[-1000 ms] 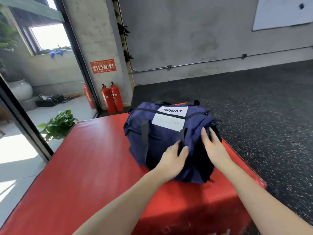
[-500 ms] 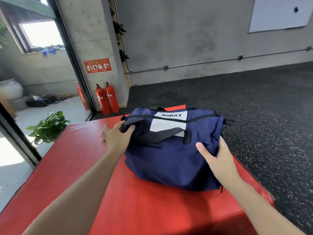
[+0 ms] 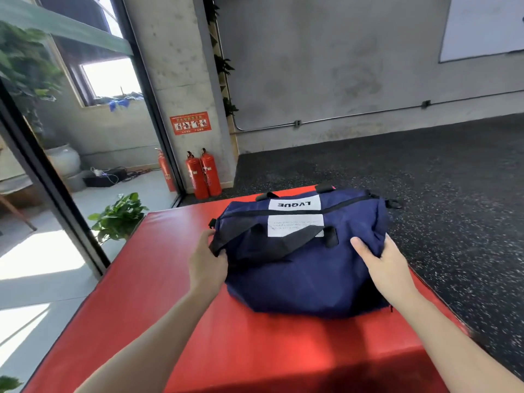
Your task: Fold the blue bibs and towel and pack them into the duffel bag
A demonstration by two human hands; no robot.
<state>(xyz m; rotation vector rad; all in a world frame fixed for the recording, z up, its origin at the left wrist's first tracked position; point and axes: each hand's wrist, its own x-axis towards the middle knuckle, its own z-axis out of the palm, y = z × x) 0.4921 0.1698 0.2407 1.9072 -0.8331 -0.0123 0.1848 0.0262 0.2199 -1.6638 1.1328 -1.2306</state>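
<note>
Duffel bag [image 3: 300, 262], navy fabric, sits on the far right part of the red mat [image 3: 175, 293], zipper drawn across its top. Compared with half a second back: the left hand [image 3: 208, 262] has dropped from the bag's upper left corner to lower on its left end, and the bag lies a little squarer to the viewer; a second back both hands were bunched together on the near right end. Left hand now at the bag's left end, fingers curled round the fabric by the black webbing strap [image 3: 266, 245], thumb on top. Right hand [image 3: 388, 268] on the near right side, thumb spread over the top face, fingers wrapped over the bag's right shoulder, gripping bunched cloth. Both forearms bare, reaching forward from the bottom edge. Bag cloth matte, soft, creased; white label patch [image 3: 295, 217] with upside-down "LVQUE" lettering, split by the zipper line. Mat glossy red vinyl, padded, flat-topped. Floor [image 3: 425, 180] dark speckled rubber. Two red fire extinguishers [image 3: 202, 177] stand against the concrete pillar; potted plant [image 3: 119, 217] beyond the mat's left edge.
</note>
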